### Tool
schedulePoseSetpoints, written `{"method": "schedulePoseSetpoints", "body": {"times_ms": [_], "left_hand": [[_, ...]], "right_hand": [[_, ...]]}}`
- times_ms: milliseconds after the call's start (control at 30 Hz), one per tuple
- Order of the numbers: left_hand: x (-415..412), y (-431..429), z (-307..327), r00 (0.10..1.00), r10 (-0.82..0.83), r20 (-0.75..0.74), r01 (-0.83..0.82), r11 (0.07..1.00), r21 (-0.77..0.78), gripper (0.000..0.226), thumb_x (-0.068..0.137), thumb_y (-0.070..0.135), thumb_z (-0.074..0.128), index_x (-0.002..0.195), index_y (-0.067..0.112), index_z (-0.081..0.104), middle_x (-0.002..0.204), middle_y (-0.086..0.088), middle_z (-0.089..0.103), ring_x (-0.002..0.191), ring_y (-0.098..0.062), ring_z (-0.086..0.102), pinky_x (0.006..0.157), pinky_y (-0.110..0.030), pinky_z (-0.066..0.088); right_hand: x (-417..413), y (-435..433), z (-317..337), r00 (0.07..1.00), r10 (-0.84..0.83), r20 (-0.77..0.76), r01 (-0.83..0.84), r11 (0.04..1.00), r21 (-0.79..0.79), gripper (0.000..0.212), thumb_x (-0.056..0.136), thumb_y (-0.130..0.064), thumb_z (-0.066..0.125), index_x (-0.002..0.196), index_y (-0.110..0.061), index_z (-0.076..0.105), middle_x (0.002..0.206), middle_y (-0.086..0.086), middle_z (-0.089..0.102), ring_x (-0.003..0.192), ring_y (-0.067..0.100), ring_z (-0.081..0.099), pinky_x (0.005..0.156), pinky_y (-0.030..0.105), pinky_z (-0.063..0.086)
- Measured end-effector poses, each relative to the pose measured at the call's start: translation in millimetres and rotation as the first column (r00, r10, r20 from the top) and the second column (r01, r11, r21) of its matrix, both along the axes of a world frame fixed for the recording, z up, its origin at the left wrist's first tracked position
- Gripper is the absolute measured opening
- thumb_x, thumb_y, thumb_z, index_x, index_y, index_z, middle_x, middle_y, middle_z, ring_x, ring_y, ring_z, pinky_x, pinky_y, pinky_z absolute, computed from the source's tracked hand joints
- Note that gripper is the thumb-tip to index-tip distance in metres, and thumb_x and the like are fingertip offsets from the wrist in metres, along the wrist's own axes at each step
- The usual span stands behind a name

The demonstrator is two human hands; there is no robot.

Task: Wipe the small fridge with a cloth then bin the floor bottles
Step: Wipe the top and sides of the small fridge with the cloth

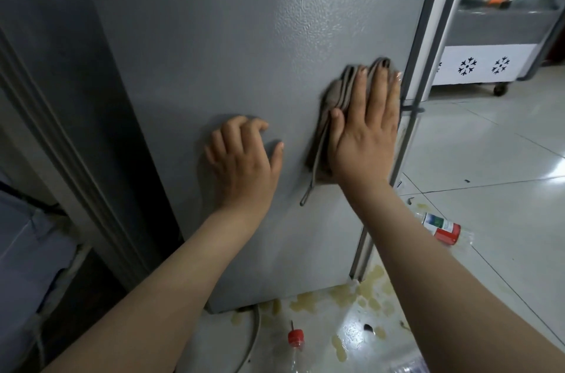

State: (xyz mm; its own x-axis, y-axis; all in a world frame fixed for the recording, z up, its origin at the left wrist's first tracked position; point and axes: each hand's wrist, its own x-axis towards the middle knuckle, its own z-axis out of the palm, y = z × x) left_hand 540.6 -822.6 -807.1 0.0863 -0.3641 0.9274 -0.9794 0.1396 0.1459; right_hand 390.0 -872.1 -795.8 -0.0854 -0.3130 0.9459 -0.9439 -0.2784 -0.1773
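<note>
The grey side panel of the small fridge (pixel 232 45) fills the middle of the view. My right hand (pixel 367 131) lies flat on a folded grey-brown cloth (pixel 331 97), pressing it against the panel near its right edge. My left hand (pixel 244 158) rests on the bare panel to the left of the cloth, fingers spread and slightly curled, holding nothing. On the floor lie a clear bottle with a red and green label (pixel 441 227) to the right of the fridge and a clear bottle with a red cap (pixel 296 342) below it.
Yellowish spill patches (pixel 345 296) spread over the white floor tiles at the fridge's foot. A chest freezer on wheels with snowflake marks (pixel 489 63) stands at the back right. A grey wall edge and dark gap (pixel 61 158) border the fridge on the left.
</note>
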Motion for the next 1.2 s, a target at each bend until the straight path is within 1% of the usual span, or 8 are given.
{"method": "schedulePoseSetpoints", "body": {"times_ms": [200,400,500,633,800,967,1100,1200], "left_hand": [[-2,-1,-1,0.999,0.035,-0.002,-0.035,0.999,0.007,0.032,0.074,0.04,0.055,0.096,0.019,0.045,0.096,-0.015,0.061,0.085,-0.026,0.034,0.07,-0.037,0.026],[-2,-2,-1,0.999,0.04,0.002,-0.04,0.999,-0.001,0.031,0.075,0.039,0.055,0.096,0.018,0.046,0.096,-0.016,0.061,0.084,-0.026,0.034,0.069,-0.037,0.025],[-3,-1,-1,0.999,0.039,-0.004,-0.039,0.999,0.007,0.031,0.076,0.039,0.055,0.097,0.019,0.045,0.097,-0.016,0.061,0.085,-0.027,0.034,0.069,-0.037,0.025],[-3,-2,-1,0.999,0.05,-0.003,-0.05,0.999,0.003,0.031,0.076,0.04,0.055,0.096,0.019,0.045,0.097,-0.016,0.06,0.085,-0.026,0.034,0.069,-0.037,0.026],[-4,-4,-4,0.998,0.064,0.018,-0.064,0.998,-0.011,0.031,0.077,0.039,0.056,0.096,0.018,0.045,0.097,-0.015,0.061,0.084,-0.026,0.035,0.068,-0.037,0.026],[-3,-5,-6,0.999,0.05,0.017,-0.049,0.998,-0.033,0.03,0.078,0.038,0.058,0.096,0.017,0.046,0.096,-0.016,0.061,0.083,-0.026,0.034,0.069,-0.037,0.026],[-4,-3,-5,0.999,0.009,-0.039,-0.009,1.0,-0.021,0.029,0.078,0.038,0.057,0.096,0.017,0.048,0.096,-0.016,0.061,0.084,-0.026,0.035,0.071,-0.037,0.026],[-5,0,-3,0.993,-0.05,-0.105,0.048,0.999,-0.017,0.028,0.078,0.037,0.056,0.097,0.019,0.045,0.097,-0.017,0.06,0.085,-0.025,0.036,0.072,-0.037,0.026]], "right_hand": [[-3,-2,-15,0.997,0.059,0.059,-0.059,0.998,-0.005,0.053,0.098,-0.03,0.03,0.139,0.004,0.032,0.145,0.031,0.029,0.136,0.047,0.021,0.117,0.045,0.013],[-20,8,-80,0.995,0.047,-0.086,-0.032,0.984,0.173,0.054,0.1,-0.034,0.023,0.141,0.001,0.023,0.147,0.029,0.025,0.138,0.043,0.012,0.118,0.043,0.008],[-23,10,-82,0.995,0.062,-0.073,-0.047,0.979,0.196,0.054,0.1,-0.034,0.021,0.143,-0.002,0.02,0.148,0.027,0.023,0.138,0.041,0.01,0.118,0.037,0.002],[-20,4,-47,0.988,0.147,0.052,-0.151,0.983,0.101,0.053,0.097,-0.024,0.034,0.142,0.001,0.024,0.148,0.029,0.023,0.137,0.04,0.009,0.118,0.03,-0.004],[-12,-2,-5,0.969,0.186,0.163,-0.187,0.982,-0.008,0.052,0.095,-0.019,0.037,0.141,0.005,0.027,0.147,0.033,0.023,0.137,0.047,0.015,0.116,0.032,-0.002],[-8,-1,-21,0.978,0.154,0.139,-0.156,0.988,0.004,0.052,0.097,-0.024,0.034,0.141,0.004,0.027,0.146,0.031,0.025,0.137,0.046,0.016,0.118,0.038,0.002],[-3,8,-62,0.991,0.125,0.05,-0.129,0.985,0.111,0.052,0.099,-0.029,0.029,0.142,0.0,0.023,0.147,0.03,0.026,0.137,0.043,0.013,0.118,0.043,0.007],[-7,15,-78,0.991,0.137,0.0,-0.134,0.973,0.186,0.053,0.098,-0.028,0.031,0.143,-0.004,0.019,0.149,0.025,0.021,0.139,0.041,0.01,0.118,0.041,0.006]]}}
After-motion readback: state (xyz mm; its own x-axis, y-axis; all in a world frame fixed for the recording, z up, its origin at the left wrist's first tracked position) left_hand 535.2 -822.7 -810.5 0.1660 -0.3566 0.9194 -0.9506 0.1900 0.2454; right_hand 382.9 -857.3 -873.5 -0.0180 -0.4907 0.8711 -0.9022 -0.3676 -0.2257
